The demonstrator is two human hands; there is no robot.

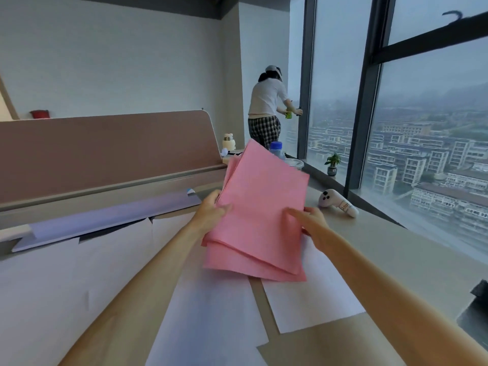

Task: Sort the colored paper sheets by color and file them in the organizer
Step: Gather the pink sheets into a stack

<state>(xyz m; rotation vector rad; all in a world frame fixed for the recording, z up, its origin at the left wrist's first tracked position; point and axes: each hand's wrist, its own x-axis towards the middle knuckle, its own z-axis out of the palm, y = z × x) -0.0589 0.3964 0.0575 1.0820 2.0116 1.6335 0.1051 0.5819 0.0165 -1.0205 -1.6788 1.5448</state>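
A stack of several pink paper sheets (pixel 261 204) is lifted off the desk, fanned unevenly and tilted up toward me. My left hand (pixel 211 210) grips its left edge, thumb on the front. My right hand (pixel 310 220) holds the right edge, fingers on the top sheet. White sheets (pixel 206 313) lie spread flat across the desk (pixel 396 260) under and around the stack. A flat pale lavender organizer (pixel 105 220) lies along the back left of the desk.
A white handheld controller (pixel 338 203) lies on the desk to the right. A brown divider panel (pixel 105 151) stands behind. A bottle, a bowl and a small potted plant (pixel 332 163) sit near the window. Another person stands far back by the window.
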